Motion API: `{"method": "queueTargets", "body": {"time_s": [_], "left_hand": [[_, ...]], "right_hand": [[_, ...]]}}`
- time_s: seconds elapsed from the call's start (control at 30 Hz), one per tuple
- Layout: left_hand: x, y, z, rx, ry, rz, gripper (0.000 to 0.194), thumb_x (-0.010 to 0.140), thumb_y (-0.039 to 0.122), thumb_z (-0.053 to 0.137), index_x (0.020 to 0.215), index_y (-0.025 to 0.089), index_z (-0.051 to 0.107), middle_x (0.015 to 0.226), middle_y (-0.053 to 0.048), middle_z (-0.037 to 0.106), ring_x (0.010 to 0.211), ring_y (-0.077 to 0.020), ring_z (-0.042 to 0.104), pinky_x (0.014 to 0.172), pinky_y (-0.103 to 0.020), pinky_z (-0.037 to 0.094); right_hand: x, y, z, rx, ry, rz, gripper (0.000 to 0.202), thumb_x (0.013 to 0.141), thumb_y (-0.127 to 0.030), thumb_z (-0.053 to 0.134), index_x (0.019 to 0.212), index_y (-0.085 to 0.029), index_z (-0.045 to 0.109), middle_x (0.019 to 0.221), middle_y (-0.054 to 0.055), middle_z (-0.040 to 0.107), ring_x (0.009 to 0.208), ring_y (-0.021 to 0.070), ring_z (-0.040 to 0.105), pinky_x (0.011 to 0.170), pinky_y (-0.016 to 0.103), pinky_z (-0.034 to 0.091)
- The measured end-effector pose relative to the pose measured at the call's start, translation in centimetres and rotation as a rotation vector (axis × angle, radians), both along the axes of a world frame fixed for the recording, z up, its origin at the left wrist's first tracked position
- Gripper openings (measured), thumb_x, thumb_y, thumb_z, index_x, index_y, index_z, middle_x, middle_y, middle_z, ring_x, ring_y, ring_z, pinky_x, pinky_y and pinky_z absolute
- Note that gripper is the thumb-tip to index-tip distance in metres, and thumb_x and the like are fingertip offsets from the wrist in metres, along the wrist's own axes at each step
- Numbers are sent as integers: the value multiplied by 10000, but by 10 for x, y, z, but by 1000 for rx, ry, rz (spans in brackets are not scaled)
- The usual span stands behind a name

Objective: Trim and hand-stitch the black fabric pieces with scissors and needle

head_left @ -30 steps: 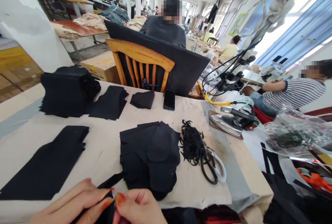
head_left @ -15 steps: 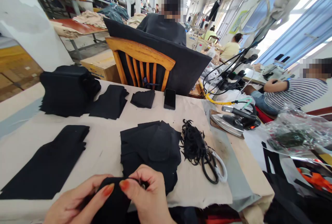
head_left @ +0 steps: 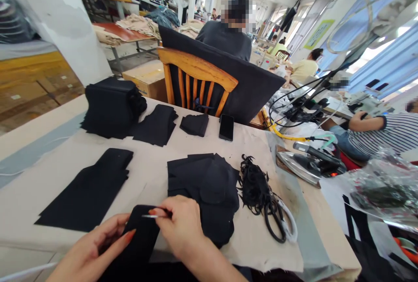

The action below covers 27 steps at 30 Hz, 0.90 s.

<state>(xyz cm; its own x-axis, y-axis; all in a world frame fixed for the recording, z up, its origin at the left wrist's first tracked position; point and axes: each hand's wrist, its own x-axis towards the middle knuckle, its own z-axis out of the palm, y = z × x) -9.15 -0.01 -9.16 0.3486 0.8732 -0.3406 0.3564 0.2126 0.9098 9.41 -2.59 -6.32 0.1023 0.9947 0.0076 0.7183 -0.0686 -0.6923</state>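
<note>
Out on the left, a flat stack of black cut pieces point(head_left: 86, 190) lies on the beige cloth point(head_left: 150, 157), and on its near side here's the left hand point(head_left: 94, 242), gripping a black fabric piece point(head_left: 140, 240), thumb on the front face. That piece is held up at the cloth's near edge, its rounded end between the two hands — and across it points a slim metallic tool point(head_left: 149, 216), pinched in the right hand point(head_left: 183, 225), fingers curled. Just beyond, a loose pile of black pieces point(head_left: 209, 181); farther back, a phone point(head_left: 226, 127). Then black trimmings point(head_left: 254, 184), scissors point(head_left: 266, 223) touching them, and farther right an iron point(head_left: 302, 163).
</note>
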Motion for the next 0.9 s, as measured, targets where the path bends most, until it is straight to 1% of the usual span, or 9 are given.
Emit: {"method": "queueTargets", "body": {"time_s": [0.1, 0.2, 0.23, 0.33, 0.43, 0.5, 0.63, 0.7, 0.9], "left_hand": [[-6, 12, -8, 79, 239, -71, 383, 819, 523, 526, 1082, 248, 569, 782, -6, 721, 728, -247, 679, 654, -308, 508], [-6, 17, -4, 233, 510, -82, 289, 888, 397, 447, 1088, 213, 543, 701, -1, 674, 658, -229, 655, 613, -297, 428], [-5, 17, -2, 268, 545, -88, 268, 902, 369, 433, 1089, 208, 538, 707, -2, 667, 666, -226, 653, 608, -293, 411], [-1, 16, 3, 265, 549, -69, 226, 899, 354, 461, 1062, 223, 548, 711, 6, 651, 673, -219, 641, 604, -284, 382], [-3, 14, 4, 236, 513, -62, 205, 884, 325, 489, 1053, 225, 549, 717, 9, 648, 666, -215, 631, 609, -285, 382], [-9, 14, 4, 209, 469, -70, 180, 887, 306, 481, 1032, 224, 547, 741, 8, 662, 676, -203, 636, 623, -278, 402], [-25, 9, 6, 138, 377, -92, 193, 935, 280, 367, 950, 232, 553, 721, 27, 675, 629, -160, 640, 600, -245, 439], [-30, 5, 8, 123, 352, -119, 175, 913, 238, 390, 952, 238, 561, 721, 37, 683, 635, -149, 645, 600, -230, 451], [-21, 1, 8, 280, 466, -178, 229, 779, 106, 467, 908, 240, 599, 762, 30, 663, 660, -150, 630, 600, -235, 437]], "right_hand": [[0, 25, -13, 3, -180, 65, 128, 845, -293, 645, 748, -220, 686, 765, 14, 706, 746, 174, 619, 606, 245, 402], [-3, 41, -19, -6, -248, 66, 64, 820, -203, 660, 771, -162, 663, 798, 90, 690, 810, 242, 609, 609, 285, 417], [-4, 42, -19, -6, -263, 55, 24, 821, -168, 648, 814, -147, 657, 822, 109, 681, 841, 261, 601, 619, 298, 421], [-12, 37, -15, 20, -263, 56, 111, 860, -100, 549, 924, -148, 627, 919, 114, 653, 906, 259, 580, 677, 313, 428], [-23, 26, -15, 20, -204, 152, 131, 864, -95, 535, 855, -205, 606, 854, 17, 641, 768, 169, 591, 675, 261, 423], [-29, 21, -21, -3, -167, 191, 133, 833, -83, 569, 811, -213, 590, 801, -18, 629, 692, 138, 585, 637, 233, 418], [-34, 16, -35, -30, -123, 173, 90, 809, -156, 635, 864, -201, 579, 840, 3, 614, 731, 161, 590, 634, 246, 431], [-35, 14, -37, -30, -108, 173, 116, 801, -180, 647, 891, -198, 576, 873, 17, 605, 777, 181, 588, 660, 264, 441], [-34, 8, -31, -22, -82, 194, 185, 812, -83, 520, 946, -196, 579, 904, 36, 589, 815, 193, 580, 699, 291, 450]]}}
